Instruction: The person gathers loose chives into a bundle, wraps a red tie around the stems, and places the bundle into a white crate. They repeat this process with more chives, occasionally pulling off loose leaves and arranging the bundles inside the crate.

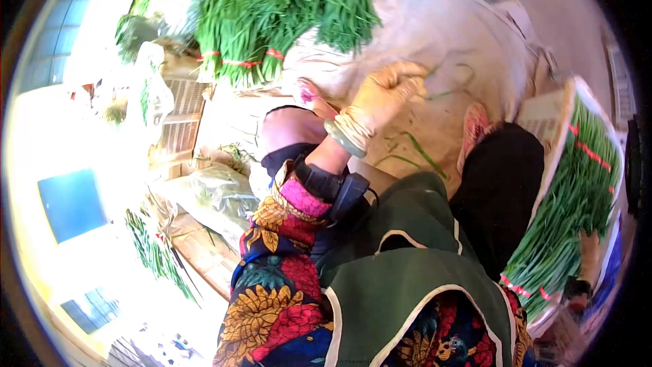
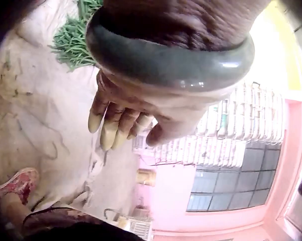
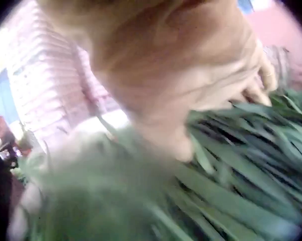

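Observation:
My left hand (image 1: 387,95), in a thin pale glove with a green bangle (image 2: 171,63) at the wrist, hangs over the cloth with fingers loosely bent and nothing held. A few loose leaves (image 1: 424,153) lie below it on the cloth. At the far right, my gloved right hand (image 3: 191,65) is down among long flat green leaves that look like garlic chives (image 3: 241,170). Its thumb and bent fingers grip into the leaves, with the fingertips partly hidden. Those chives (image 1: 567,197) lie in a white-lined crate, tied in bunches with red bands.
More banded bunches of chives (image 1: 272,20) lie at the back of the beige cloth (image 1: 435,20). On the left stand a plastic crate (image 1: 182,105) and a clear plastic bag (image 1: 214,194). My feet in patterned pink shoes (image 1: 473,126) rest on the cloth.

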### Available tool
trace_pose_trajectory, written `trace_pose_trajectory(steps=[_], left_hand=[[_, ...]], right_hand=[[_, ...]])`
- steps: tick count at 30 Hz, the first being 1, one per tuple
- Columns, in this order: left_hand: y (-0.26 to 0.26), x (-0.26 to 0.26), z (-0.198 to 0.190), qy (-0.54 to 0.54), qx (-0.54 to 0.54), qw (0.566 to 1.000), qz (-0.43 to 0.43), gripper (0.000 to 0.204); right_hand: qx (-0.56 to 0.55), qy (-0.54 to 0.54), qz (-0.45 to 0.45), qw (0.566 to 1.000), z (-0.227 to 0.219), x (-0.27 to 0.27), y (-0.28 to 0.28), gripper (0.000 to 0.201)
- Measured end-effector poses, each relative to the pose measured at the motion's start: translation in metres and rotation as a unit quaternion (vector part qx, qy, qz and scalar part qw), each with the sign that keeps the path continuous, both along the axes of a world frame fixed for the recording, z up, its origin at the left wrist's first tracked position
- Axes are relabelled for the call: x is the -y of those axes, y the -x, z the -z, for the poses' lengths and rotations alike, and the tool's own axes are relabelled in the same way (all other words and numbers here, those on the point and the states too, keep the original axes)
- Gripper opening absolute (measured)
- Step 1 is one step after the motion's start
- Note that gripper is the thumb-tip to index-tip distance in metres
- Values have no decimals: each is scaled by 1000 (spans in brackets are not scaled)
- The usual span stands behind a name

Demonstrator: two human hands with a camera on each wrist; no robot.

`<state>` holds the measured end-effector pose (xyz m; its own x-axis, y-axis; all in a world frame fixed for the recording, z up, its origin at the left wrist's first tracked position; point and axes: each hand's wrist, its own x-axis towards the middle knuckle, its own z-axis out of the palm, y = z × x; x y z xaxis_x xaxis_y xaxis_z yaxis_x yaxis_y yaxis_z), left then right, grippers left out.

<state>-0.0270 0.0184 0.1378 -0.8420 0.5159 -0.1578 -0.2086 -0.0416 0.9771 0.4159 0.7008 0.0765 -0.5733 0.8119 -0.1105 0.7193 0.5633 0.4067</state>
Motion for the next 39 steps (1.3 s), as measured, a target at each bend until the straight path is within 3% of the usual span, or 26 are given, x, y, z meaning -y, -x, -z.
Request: trace_pose_trajectory(steps=[2,4,5,7,8,9,10,11,12,13,15,16,18,20,22,27,30,35,38,39], left_hand=[[-3,26,-17,24,-55,998,3,31],[-5,47,-40,75,-87,993,-4,33],[-5,59,-48,117,-107,987,-2,34],[-2,76,-46,145,-237,960,-27,39],[1,87,-42,157,-300,940,-43,42],[3,100,-44,245,-332,911,-27,46],[2,113,-48,330,-356,874,-10,50],[-2,126,-52,416,-371,830,5,54],[-5,138,-53,425,-321,846,21,59],[-6,147,-54,430,-270,860,39,64],[-2,157,-57,420,-292,859,31,61],[5,163,-58,387,-271,880,46,63],[16,175,-62,346,-184,917,81,69],[20,179,-55,382,-166,907,64,70],[20,182,-50,423,-148,892,53,70],[32,189,-36,495,-84,865,31,58],[32,184,-31,502,-73,861,20,56],[34,180,-37,458,-64,885,62,60],[32,173,-41,450,-80,888,59,62],[30,171,-43,446,-87,889,61,63]], right_hand=[[35,-35,15,999,-94,90,127,58],[-17,46,-64,997,-140,150,241,51],[-127,134,-219,958,-108,111,272,47],[-281,287,-294,868,-49,112,354,46],[-176,451,-282,828,-101,251,418,41],[-170,498,-309,792,-68,283,461,35],[-115,503,-344,785,-77,360,500,31],[-70,630,-316,706,-48,393,541,35],[27,602,-371,706,12,399,590,42],[132,479,-348,795,32,443,628,51],[120,358,-502,778,122,480,702,56],[97,357,-474,799,151,509,735,56],[-91,570,-320,751,253,523,797,54],[-93,531,-257,802,244,570,817,53],[-169,750,-46,638,258,587,828,52],[-114,642,-297,698,252,633,877,63],[-181,627,-75,754,240,655,879,61],[-199,730,-150,636,235,610,869,35],[-278,764,-76,577,221,593,842,36],[-235,747,-90,616,217,580,832,36]])
